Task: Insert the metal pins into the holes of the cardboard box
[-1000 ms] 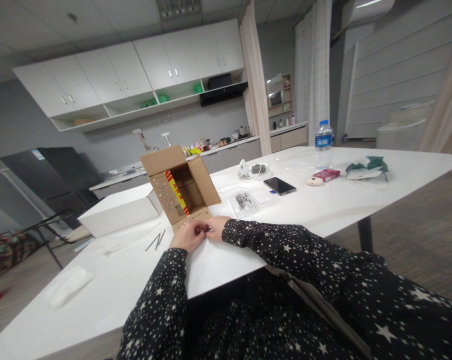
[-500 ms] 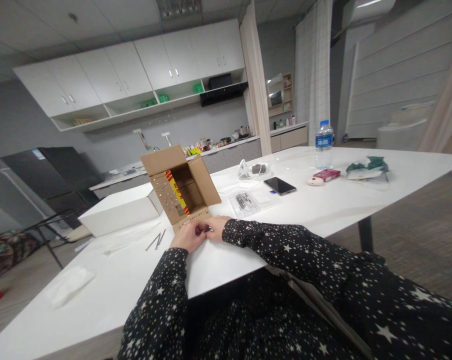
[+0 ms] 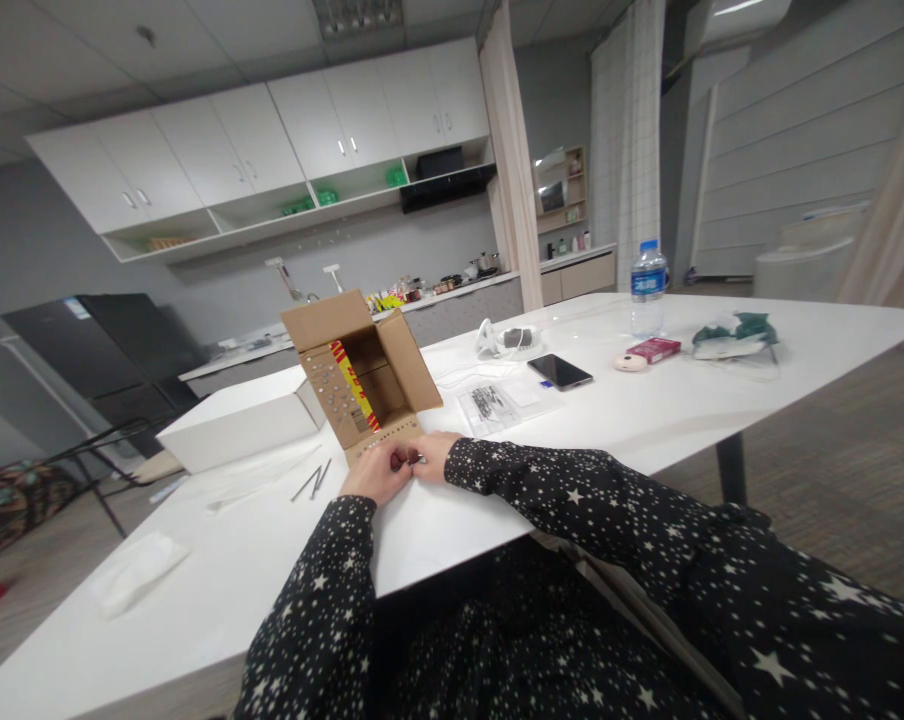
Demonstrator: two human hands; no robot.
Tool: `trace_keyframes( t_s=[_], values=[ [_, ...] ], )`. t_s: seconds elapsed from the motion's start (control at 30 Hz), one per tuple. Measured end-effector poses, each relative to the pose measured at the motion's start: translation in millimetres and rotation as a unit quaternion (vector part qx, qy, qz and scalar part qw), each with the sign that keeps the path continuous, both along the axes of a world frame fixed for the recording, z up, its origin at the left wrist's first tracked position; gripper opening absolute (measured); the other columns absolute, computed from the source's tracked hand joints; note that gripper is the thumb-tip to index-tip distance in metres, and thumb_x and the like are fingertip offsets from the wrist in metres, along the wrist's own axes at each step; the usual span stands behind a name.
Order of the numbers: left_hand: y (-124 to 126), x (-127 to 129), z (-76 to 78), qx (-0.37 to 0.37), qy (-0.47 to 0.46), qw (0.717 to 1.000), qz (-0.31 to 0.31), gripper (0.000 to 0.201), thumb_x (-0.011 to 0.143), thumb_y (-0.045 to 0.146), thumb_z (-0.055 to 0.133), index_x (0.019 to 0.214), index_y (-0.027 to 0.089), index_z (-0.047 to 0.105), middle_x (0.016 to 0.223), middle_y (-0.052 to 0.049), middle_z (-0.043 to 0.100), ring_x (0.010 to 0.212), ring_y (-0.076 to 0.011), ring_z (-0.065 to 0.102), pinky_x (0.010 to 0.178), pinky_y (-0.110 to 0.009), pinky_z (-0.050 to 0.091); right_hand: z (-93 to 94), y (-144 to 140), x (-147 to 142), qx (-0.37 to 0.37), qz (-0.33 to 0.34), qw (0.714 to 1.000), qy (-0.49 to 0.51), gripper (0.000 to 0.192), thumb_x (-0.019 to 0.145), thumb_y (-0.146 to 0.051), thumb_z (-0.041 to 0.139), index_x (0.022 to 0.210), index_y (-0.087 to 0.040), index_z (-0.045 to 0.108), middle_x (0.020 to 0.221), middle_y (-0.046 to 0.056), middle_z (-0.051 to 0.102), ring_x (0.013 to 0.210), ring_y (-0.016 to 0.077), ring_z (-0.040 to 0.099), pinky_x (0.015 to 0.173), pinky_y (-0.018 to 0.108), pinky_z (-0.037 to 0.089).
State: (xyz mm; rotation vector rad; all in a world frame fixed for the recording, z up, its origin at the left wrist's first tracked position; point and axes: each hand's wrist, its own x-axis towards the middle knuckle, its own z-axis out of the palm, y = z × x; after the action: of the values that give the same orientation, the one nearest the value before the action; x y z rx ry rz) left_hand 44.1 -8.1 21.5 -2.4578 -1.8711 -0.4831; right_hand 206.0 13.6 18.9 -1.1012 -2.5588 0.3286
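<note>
My left hand (image 3: pixel 378 473) and my right hand (image 3: pixel 432 456) meet at the front edge of an open cardboard box (image 3: pixel 409 362), fingers curled close together. Something small and dark shows between the fingertips, too small to name. The box stands with its flaps spread and its opening facing me. Small round pieces dot its left flap (image 3: pixel 328 395), and a row of them lines the front flap (image 3: pixel 384 437) just beyond my fingers. A yellow and red tape strip (image 3: pixel 356 387) runs along the left flap. Two thin metal rods (image 3: pixel 312 481) lie on the table left of my left hand.
Left of the cardboard box is a long white box (image 3: pixel 234 425). A crumpled white wrapper (image 3: pixel 141 575) lies at the table's left. Farther right are a phone (image 3: pixel 561 371), a printed sheet in plastic (image 3: pixel 489 405), a water bottle (image 3: pixel 648 290), a red packet (image 3: pixel 653 350) and a green-and-white bag (image 3: pixel 733 337).
</note>
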Motion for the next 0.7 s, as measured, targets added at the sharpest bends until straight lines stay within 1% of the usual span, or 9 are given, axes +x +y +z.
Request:
trace_keyframes(
  t_s=[0.1, 0.33, 0.53, 0.7],
  values=[
    [0.1, 0.2, 0.0, 0.0, 0.002, 1.0, 0.006, 0.014, 0.07, 0.026, 0.051, 0.075, 0.019, 0.062, 0.073, -0.002, 0.063, 0.07, -0.0149, 0.056, 0.064, -0.026, 0.041, -0.4, 0.1, -0.1, 0.001, -0.002, 1.0, -0.003, 0.033, 0.077, -0.034, 0.051, 0.106, -0.025, 0.066, 0.099, 0.005, 0.07, 0.091, 0.0247, 0.064, 0.072, 0.033, 0.049],
    [0.7, -0.3, -0.2, 0.002, 0.002, 1.0, 0.001, 0.015, 0.07, 0.025, 0.053, 0.078, 0.019, 0.063, 0.074, -0.002, 0.064, 0.07, -0.015, 0.056, 0.063, -0.026, 0.041, -1.4, 1.1, -0.7, 0.007, 0.007, 1.0, 0.008, 0.032, 0.076, -0.032, 0.052, 0.104, -0.027, 0.066, 0.099, 0.003, 0.07, 0.089, 0.0228, 0.064, 0.074, 0.031, 0.049],
    [0.7, -1.4, -0.4, 0.005, 0.005, 1.0, 0.0, 0.018, 0.07, 0.024, 0.05, 0.079, 0.019, 0.066, 0.073, -0.002, 0.064, 0.07, -0.0156, 0.057, 0.065, -0.026, 0.042, -5.4, 4.7, -1.9, 0.01, 0.002, 1.0, 0.001, 0.032, 0.076, -0.034, 0.05, 0.102, -0.025, 0.066, 0.097, 0.006, 0.07, 0.089, 0.025, 0.064, 0.071, 0.033, 0.049],
    [0.0, -0.8, 0.1, 0.004, 0.008, 1.0, -0.001, 0.019, 0.071, 0.025, 0.048, 0.079, 0.02, 0.065, 0.073, -0.002, 0.064, 0.07, -0.0159, 0.057, 0.065, -0.026, 0.041, -7.2, 6.3, -2.9, 0.008, -0.001, 1.0, 0.006, 0.033, 0.076, -0.034, 0.051, 0.105, -0.027, 0.065, 0.101, 0.004, 0.069, 0.091, 0.0244, 0.064, 0.074, 0.033, 0.049]
  ],
)
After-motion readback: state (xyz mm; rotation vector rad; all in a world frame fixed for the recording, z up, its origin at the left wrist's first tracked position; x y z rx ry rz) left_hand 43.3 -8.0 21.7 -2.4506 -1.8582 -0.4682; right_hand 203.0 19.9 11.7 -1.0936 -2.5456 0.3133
